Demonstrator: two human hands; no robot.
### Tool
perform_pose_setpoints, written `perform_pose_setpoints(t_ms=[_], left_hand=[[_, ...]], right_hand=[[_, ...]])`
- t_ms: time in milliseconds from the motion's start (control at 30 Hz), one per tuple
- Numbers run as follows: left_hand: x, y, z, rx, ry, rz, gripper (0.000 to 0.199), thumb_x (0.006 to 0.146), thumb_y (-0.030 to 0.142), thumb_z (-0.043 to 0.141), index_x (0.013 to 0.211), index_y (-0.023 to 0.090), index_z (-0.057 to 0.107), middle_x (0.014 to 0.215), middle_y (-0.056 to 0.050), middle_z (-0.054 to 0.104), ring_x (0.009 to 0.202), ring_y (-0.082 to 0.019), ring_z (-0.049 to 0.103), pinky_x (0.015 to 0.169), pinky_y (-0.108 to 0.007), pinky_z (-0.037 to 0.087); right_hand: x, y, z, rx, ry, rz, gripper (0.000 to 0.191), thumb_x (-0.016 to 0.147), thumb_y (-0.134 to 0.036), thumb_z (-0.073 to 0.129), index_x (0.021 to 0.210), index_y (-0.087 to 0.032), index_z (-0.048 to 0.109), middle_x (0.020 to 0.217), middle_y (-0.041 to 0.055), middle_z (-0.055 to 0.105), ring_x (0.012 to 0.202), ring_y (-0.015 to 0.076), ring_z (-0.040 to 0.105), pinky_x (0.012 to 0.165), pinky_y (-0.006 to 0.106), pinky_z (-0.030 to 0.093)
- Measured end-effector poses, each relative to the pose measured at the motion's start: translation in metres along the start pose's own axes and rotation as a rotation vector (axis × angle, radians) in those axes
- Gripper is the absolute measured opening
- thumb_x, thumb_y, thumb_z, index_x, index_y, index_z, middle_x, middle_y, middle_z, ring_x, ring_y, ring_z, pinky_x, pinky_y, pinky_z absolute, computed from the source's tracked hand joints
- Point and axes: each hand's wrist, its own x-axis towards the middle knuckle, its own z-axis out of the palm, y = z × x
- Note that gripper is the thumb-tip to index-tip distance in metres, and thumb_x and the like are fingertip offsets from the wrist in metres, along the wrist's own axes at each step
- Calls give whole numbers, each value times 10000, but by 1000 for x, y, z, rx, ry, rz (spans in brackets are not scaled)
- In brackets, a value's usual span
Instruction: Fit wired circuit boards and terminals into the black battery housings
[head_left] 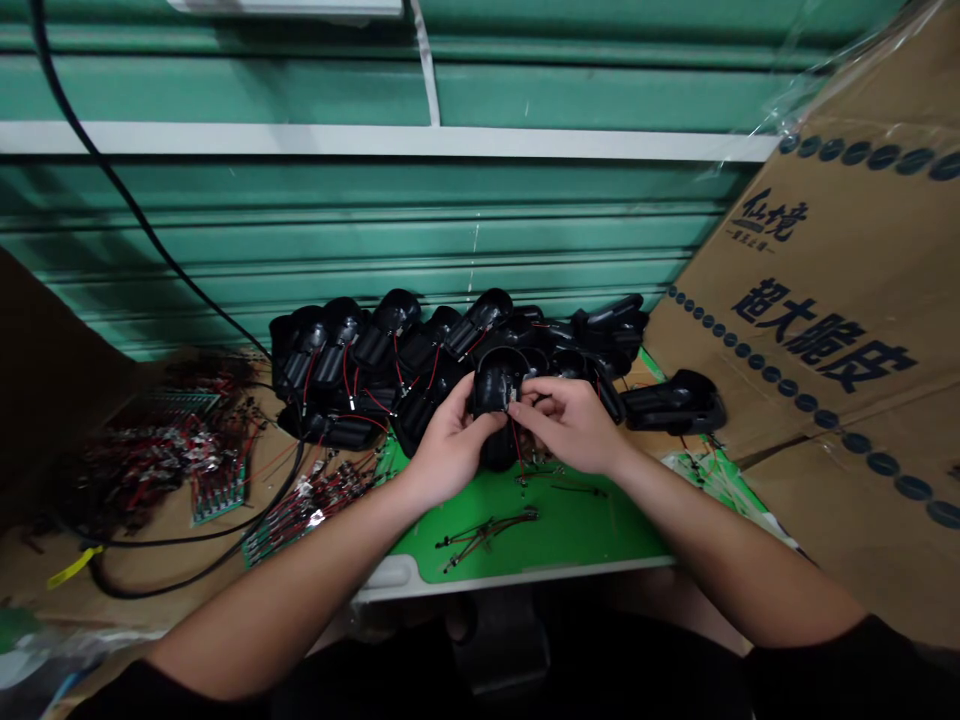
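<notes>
Between my two hands is a black plastic housing, rounded at its top, with a red wire running down from it. My left hand grips its left side, thumb across the front. On the other side my right hand has its fingers pinched at the housing's right edge, by a small metal part near the wire; whether they hold that part or only the housing, I cannot tell. Several similar black housings are piled behind, many with red wires. Loose wire pieces lie on the green board below my hands.
Bundles of red wires and small circuit strips cover the left side, with a thick black cable looping across. A large cardboard box stands at right. A green slatted wall closes the back. One housing lies beside the box.
</notes>
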Motion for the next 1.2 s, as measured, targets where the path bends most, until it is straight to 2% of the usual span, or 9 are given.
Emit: perform_pose_setpoints(t_ms=[100,200,400,633,867,1000,1133,1200], left_hand=[[0,-4,-2,-60,-35,-5,538,844,308,809,1348,180,672,1312,-59,759,1133,-173,693,1057,-307,545],[0,-5,-3,-29,-50,-6,555,883,346,795,1389,172,649,1340,-79,749,1122,-178,696,1067,-320,555],[-3,-2,-4,135,-64,66,640,929,396,747,1491,138,583,1407,-112,710,1245,-206,662,1189,-351,512],[-5,-6,-6,171,-95,81,652,989,407,680,1562,149,509,1488,-124,658,1384,-229,617,1297,-384,438],[-5,-10,-7,148,-111,91,642,992,440,695,1532,155,496,1441,-123,673,1374,-231,628,1264,-379,476],[-5,-11,-7,139,-127,72,643,987,484,699,1500,166,476,1414,-127,675,1259,-232,680,1099,-373,578],[-6,-11,-5,122,-119,62,604,972,477,722,1436,168,490,1427,-131,665,1266,-233,670,1052,-354,583],[-5,-10,-5,110,-121,37,618,952,482,744,1422,172,489,1395,-127,675,1204,-225,680,1001,-344,587]], right_hand=[[1,-1,0,32,0,-18,457,1034,-513,683,851,-95,658,718,6,577,537,45,571,490,163,407],[1,-1,2,62,1,-34,442,999,-475,724,799,-89,645,749,11,565,553,49,583,492,165,428],[0,-3,4,95,-24,-21,385,984,-438,727,845,-81,691,769,11,561,539,52,581,477,162,433],[0,-3,7,110,-34,-22,383,974,-445,745,852,-84,702,782,13,569,534,59,593,478,170,446],[0,-1,9,123,-33,-13,400,968,-470,760,857,-89,708,783,16,575,528,61,591,469,173,446],[0,-2,10,145,-29,-6,416,957,-474,768,825,-86,698,782,22,586,523,63,596,464,168,446],[0,-3,11,173,-31,28,438,949,-516,782,888,-85,744,721,16,594,487,65,569,432,165,406],[-1,-3,12,185,-33,52,478,938,-559,795,886,-87,739,699,18,598,485,69,563,432,169,407]])
